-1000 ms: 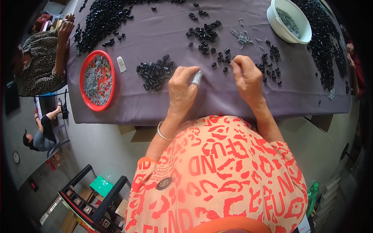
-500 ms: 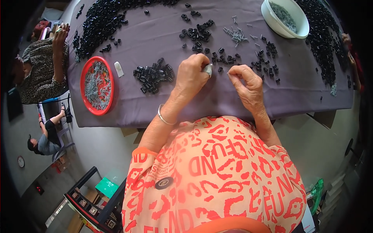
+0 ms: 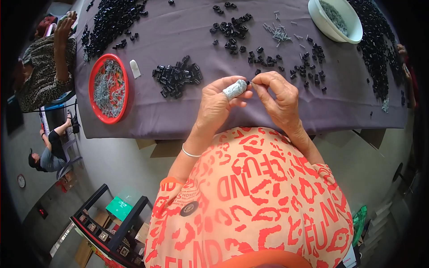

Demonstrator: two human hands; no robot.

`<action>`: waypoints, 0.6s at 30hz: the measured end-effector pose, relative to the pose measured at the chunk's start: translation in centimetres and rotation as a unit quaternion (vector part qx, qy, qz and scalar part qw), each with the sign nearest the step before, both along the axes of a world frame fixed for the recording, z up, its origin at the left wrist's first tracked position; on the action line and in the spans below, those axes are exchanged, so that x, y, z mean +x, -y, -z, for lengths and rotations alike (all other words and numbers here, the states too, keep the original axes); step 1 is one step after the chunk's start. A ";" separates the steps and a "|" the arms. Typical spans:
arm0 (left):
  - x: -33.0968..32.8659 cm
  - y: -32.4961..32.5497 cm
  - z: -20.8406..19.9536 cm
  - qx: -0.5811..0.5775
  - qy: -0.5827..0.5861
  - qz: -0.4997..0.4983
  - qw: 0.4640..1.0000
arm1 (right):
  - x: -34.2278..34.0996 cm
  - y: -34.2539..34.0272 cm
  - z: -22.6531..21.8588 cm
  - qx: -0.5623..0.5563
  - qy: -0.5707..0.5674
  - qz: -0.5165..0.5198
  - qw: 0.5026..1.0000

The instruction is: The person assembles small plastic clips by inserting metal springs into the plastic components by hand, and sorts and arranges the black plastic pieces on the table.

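My left hand [image 3: 217,99] is closed in a pinch, with a small black plastic piece [image 3: 249,83] at its fingertips. A pale, speckled wrap [image 3: 235,90] covers one digit of this hand. My right hand [image 3: 280,99] meets it there, thumb and forefinger pressed together beside the black piece; whatever lies between them is too small to make out. Beyond both hands are loose black pieces [image 3: 268,60] and a little heap of thin grey pins [image 3: 279,34]. A denser heap of black pieces [image 3: 177,77] sits left of my left hand.
A red basket [image 3: 91,91] of grey pins stands at left beside a white tag-like piece [image 3: 135,69]. At far right is a white bowl [image 3: 359,33] of pins. Large black heaps [image 3: 109,22] lie along the purple cloth [image 3: 156,118]. Another person [image 3: 49,67] sits at left.
My hands have come together at the fingertips. The left has turned, showing the wrapped digit and the black piece; the right has shifted left. The whole view has moved slightly.
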State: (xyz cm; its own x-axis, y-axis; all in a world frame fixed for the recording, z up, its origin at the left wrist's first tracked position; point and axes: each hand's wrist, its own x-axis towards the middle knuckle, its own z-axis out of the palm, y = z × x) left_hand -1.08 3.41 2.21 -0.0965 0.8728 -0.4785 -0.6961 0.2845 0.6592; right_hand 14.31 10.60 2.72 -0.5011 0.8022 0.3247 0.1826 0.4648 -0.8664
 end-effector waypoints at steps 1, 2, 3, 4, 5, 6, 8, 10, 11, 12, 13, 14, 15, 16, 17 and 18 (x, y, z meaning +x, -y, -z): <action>0.2 0.1 0.0 0.003 -0.024 -0.004 1.000 | 0.0 0.1 0.1 0.024 0.007 0.000 1.000; 0.3 0.2 0.0 0.002 -0.022 -0.005 1.000 | -0.1 0.1 0.1 0.023 0.008 -0.002 1.000; 0.4 0.4 0.1 0.019 -0.063 -0.009 0.998 | -0.1 0.1 0.2 0.046 0.015 -0.005 0.999; 0.5 0.5 0.1 0.036 -0.104 -0.012 0.994 | -0.2 0.2 0.2 0.070 0.021 -0.009 0.997; 0.6 0.6 0.1 0.036 -0.102 -0.013 0.994 | -0.2 0.2 0.3 0.069 0.023 -0.010 0.997; 0.8 0.6 -0.1 0.042 -0.176 -0.014 0.983 | -0.1 0.2 0.4 0.074 0.028 -0.021 0.997; 0.9 0.8 0.0 0.047 -0.247 -0.015 0.968 | 0.0 0.2 0.5 0.078 0.034 -0.033 0.996; 1.0 1.0 0.6 0.076 -0.290 -0.010 0.954 | 0.1 0.0 0.5 0.083 0.061 -0.055 0.993; 0.9 1.0 0.6 0.075 -0.289 -0.011 0.954 | 0.2 0.0 0.6 0.082 0.062 -0.057 0.993; 0.6 1.0 0.5 0.065 -0.253 -0.006 0.965 | 0.2 -0.1 0.6 0.057 0.057 -0.069 0.994; 0.5 1.0 0.5 0.055 -0.217 -0.001 0.975 | 0.2 -0.2 0.5 0.033 0.052 -0.081 0.995; 0.4 1.1 0.7 0.056 -0.218 -0.003 0.974 | 0.0 -0.2 0.3 0.034 0.052 -0.083 0.995; 0.5 1.2 1.0 0.057 -0.179 -0.014 0.982 | -0.1 0.0 0.1 -0.023 0.040 -0.070 0.996; 0.5 1.2 1.1 0.058 -0.141 -0.024 0.988 | -0.2 0.1 -0.2 -0.080 0.029 -0.057 0.995; 0.5 1.2 1.2 0.061 -0.140 -0.025 0.988 | -0.1 0.2 -0.2 -0.077 0.030 -0.057 0.995; 0.6 1.2 1.2 0.059 -0.134 -0.029 0.989 | -0.1 0.2 -0.2 -0.080 0.030 -0.053 0.995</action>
